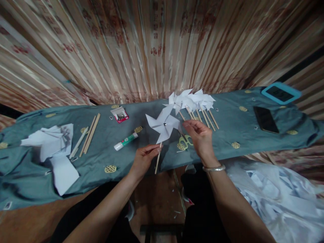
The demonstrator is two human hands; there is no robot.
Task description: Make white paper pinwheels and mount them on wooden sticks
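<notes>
Pleated, flower-printed curtains (157, 60) hang behind the long worktop (235, 130), which is spread with a grey-green cloth dotted with yellow pineapples. From where I stand, the person sits close up to it, knees under its near edge.

Near the middle, raised over that edge, is a white paper pinwheel (164, 131) with a shiny pin at its centre. The left hand (142, 160) has its wooden stick pinched between thumb and fingers, just below the blades. The right hand (201, 137), a silvery bangle (214, 168) at its wrist, is lifted beside one blade, its fingers bent and drawn together; I cannot tell whether they touch the paper or grip anything.

Beyond the hands, more pinwheels (193, 101) lie in an overlapping row, sticks toward the person. Scissors (186, 141) with yellow-green handles lie by the right hand. Left of the pinwheel are a green-and-white glue stick (125, 141) and an open red-and-white box (120, 115) of small metal pieces. Farther left come loose wooden sticks (91, 135) and a pile of white paper (54, 145). At the right end lie a dark phone (265, 119) and a blue-framed tablet (280, 93); below, a clear plastic bag (280, 199) bulges with white paper.
</notes>
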